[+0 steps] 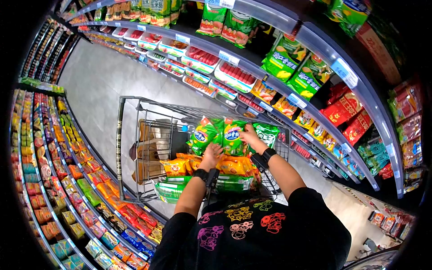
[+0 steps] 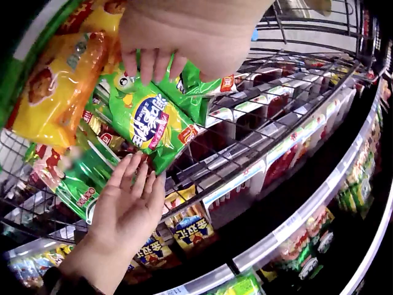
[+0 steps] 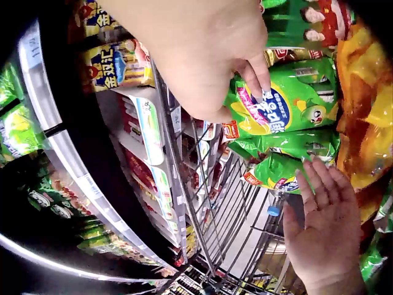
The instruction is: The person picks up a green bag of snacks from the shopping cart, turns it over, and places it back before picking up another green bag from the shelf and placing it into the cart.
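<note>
Left hand: fingers straight and slightly apart, at the near edge of the green bags. Left hand (image 1: 212, 155) is closest to the left green bag (image 1: 201, 135); the right wrist view has the fingertips over a bag edge, can't tell whether they press on it.
Right hand: fingers extended, nothing clamped that I can see. Right hand (image 1: 253, 138) has its fingertips against the edge of the middle green bag (image 1: 233, 136); thumb contact, can't tell.
Green bags: left and middle side by side in the cart, fronts facing up; a darker green bag (image 1: 268, 131) lies just beside the right hand.
Cart: black wire cart (image 1: 120, 135), between the person and the sausage shelf.
Orange packs: row of orange-yellow packs (image 1: 234, 167) across the cart, nearer the body than the green bags.
Green packs: more green packs (image 1: 168, 191) below those, along the near side, partly hidden by the left arm.
Blue cap: blue cap (image 1: 184, 128) next to the left green bag.
Shelf ahead: sausage trays (image 1: 236, 76), green bags on the shelf (image 1: 283, 58), red packs (image 1: 344, 108).
Shelf left: rows of small colourful packs (image 1: 90, 192), well apart from both hands.
Wrists: black strapped device on each.
Clothing: black shirt (image 1: 288, 243), coloured cartoon prints.
</note>
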`<state>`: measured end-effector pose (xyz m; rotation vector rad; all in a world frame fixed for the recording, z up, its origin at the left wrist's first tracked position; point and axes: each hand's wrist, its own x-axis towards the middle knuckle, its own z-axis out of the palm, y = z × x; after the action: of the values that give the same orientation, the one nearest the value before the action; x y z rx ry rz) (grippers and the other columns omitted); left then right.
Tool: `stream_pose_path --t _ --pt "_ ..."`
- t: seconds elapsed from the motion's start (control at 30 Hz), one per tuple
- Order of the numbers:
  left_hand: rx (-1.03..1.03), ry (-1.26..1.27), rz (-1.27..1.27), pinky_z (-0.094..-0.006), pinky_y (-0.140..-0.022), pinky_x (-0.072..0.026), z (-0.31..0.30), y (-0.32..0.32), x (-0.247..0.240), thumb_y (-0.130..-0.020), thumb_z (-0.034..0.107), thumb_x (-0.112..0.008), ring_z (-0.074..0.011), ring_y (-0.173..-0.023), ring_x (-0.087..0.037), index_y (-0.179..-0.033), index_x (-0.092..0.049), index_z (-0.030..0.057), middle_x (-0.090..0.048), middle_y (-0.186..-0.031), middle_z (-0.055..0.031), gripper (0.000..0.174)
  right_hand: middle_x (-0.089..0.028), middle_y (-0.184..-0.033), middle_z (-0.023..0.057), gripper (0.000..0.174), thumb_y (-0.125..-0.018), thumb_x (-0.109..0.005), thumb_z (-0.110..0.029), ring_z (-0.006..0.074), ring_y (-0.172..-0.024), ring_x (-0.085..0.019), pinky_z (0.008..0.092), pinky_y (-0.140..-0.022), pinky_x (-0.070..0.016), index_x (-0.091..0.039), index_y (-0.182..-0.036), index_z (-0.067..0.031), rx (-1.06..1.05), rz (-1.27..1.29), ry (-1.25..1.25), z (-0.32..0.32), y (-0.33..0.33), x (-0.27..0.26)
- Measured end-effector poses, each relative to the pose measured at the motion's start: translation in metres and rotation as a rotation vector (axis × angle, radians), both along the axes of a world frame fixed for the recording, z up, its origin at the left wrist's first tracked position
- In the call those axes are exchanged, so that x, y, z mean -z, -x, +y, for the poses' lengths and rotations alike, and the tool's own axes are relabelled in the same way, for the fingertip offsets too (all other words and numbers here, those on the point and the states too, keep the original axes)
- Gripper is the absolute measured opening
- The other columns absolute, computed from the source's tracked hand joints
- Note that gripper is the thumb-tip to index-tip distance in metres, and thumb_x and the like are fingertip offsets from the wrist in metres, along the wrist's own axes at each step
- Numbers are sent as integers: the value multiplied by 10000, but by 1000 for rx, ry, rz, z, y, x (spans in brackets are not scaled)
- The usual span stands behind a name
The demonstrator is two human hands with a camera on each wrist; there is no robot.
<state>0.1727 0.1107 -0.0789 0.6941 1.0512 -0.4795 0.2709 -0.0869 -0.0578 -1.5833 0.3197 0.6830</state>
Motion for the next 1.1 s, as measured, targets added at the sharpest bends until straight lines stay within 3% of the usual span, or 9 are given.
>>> stream_pose_path --t 0.13,0.3,0.4,0.53,0.63,0.77,0.87,1.0,1.1 --pt "50 -54 5 -375 -884 -370 0 -7 15 -925 401 -405 -197 -1137 -434 -1310 -392 110 -402 -1348 -33 483 -533 -1113 186 607 -724 -671 -163 276 -986 -553 342 -762 -470 -374 -1211 43 151 -53 145 17 -5 55" --pt "207 -163 -27 -379 -855 -366 -6 -21 30 -889 387 -454 -190 -1149 -413 -1309 -390 133 -403 -1343 -34 494 -423 -992 112 518 -732 -680 -40 218 -842 -559 292 -569 -516 -359 -1138 -10 322 -216 247 24 4 126" --pt "315 -207 -59 -386 -850 -366 -8 -26 40 -880 393 -472 -195 -1153 -406 -1306 -402 141 -409 -1338 -38 499 -426 -1048 119 504 -756 -679 -58 215 -843 -561 290 -553 -509 -358 -1142 -8 388 11 112 33 0 44" --pt "453 -268 -100 -379 -874 -366 -9 -33 26 -873 407 -489 -219 -1170 -409 -1339 -383 135 -417 -1341 -57 550 -502 -1086 154 518 -744 -724 -189 247 -827 -583 357 -663 -483 -409 -1111 -3 267 -161 514 32 1 66" --pt "529 -288 -122 -373 -905 -359 -4 -36 28 -873 417 -493 -239 -1188 -408 -1368 -348 129 -414 -1348 -78 591 -567 -980 135 511 -712 -750 -248 259 -775 -593 367 -714 -463 -462 -1059 -8 310 -250 594 33 3 66" --pt "530 -281 -143 -378 -943 -346 -1 -35 40 -876 397 -509 -250 -1204 -403 -1374 -333 90 -399 -1361 -99 611 -607 -807 94 474 -659 -787 -255 248 -737 -597 346 -668 -471 -516 -966 -16 370 -327 668 33 3 76" --pt "509 -271 -174 -365 -969 -331 -2 -37 39 -866 317 -562 -246 -1222 -380 -1381 -296 48 -377 -1376 -116 639 -617 -794 100 485 -640 -800 -239 236 -711 -605 334 -652 -479 -523 -960 -2 350 -185 646 32 -3 56" --pt "461 -347 -181 -339 -889 -409 -12 -35 50 -780 195 -672 -273 -1126 -476 -1389 -249 23 -355 -1390 -135 762 -652 -807 128 275 -691 -754 -105 152 -716 -620 268 -660 -482 -612 -877 40 308 -215 344 21 -1 63" --pt "472 -490 -243 -346 -768 -477 -25 -28 51 -651 155 -753 -305 -953 -575 -1358 -275 4 -427 -1310 -179 866 -669 -750 107 142 -720 -712 -75 134 -670 -626 259 -625 -485 -657 -814 15 209 -292 420 21 9 46"
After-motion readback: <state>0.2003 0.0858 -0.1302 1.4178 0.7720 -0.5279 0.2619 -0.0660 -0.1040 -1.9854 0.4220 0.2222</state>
